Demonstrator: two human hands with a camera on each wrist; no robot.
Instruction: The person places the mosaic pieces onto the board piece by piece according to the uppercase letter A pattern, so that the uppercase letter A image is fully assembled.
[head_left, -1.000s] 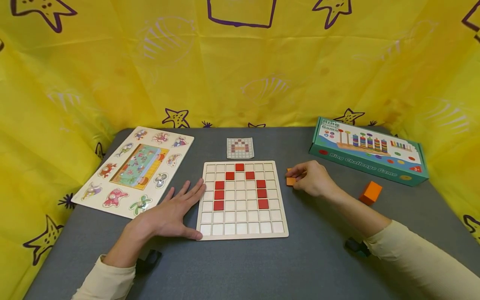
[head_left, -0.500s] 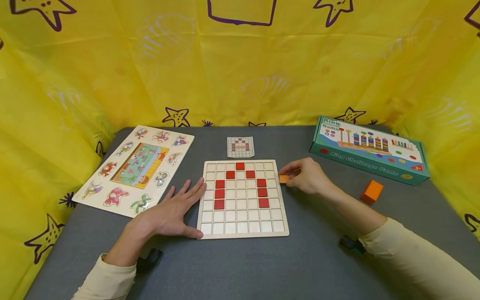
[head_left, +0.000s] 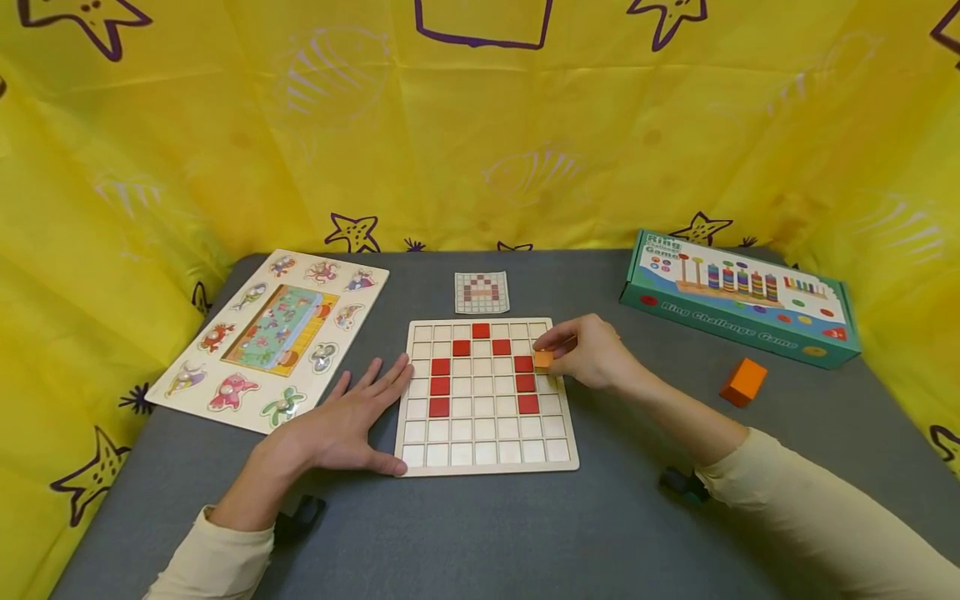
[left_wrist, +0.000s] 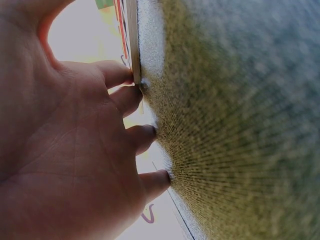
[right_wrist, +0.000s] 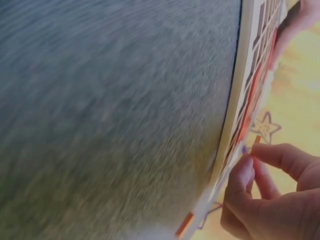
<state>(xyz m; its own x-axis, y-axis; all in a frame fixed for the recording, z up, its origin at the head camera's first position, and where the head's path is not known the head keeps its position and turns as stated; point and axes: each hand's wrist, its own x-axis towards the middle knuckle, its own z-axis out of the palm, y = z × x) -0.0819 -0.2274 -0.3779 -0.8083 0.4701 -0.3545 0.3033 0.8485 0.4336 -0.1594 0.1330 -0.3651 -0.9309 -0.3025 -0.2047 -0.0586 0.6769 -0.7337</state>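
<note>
A wooden grid board (head_left: 484,458) lies flat with white squares and several red tiles (head_left: 525,383) forming an arch. My left hand (head_left: 337,429) is spread beside it, the thumb and fingertips touching its left edge; in the left wrist view, the fingertips meet the table and the board's edge. My right hand (head_left: 596,354) pinches a small orange tile (head_left: 543,360) between thumb and fingers over the board's right columns, beside the red tiles. In the right wrist view, the orange tile (right_wrist: 257,140) stands edge-on between the fingertips.
Behind the board lies a small pattern card (head_left: 482,292). A sea-animal puzzle (head_left: 168,379) is at left. At right are a green game box (head_left: 735,321) and an orange block (head_left: 744,382). The right wrist view shows another orange piece (right_wrist: 184,225) on the table.
My right hand has picked up the orange tile from the table right of the board and carried it left over the board's right columns. My left hand has stayed in place.
</note>
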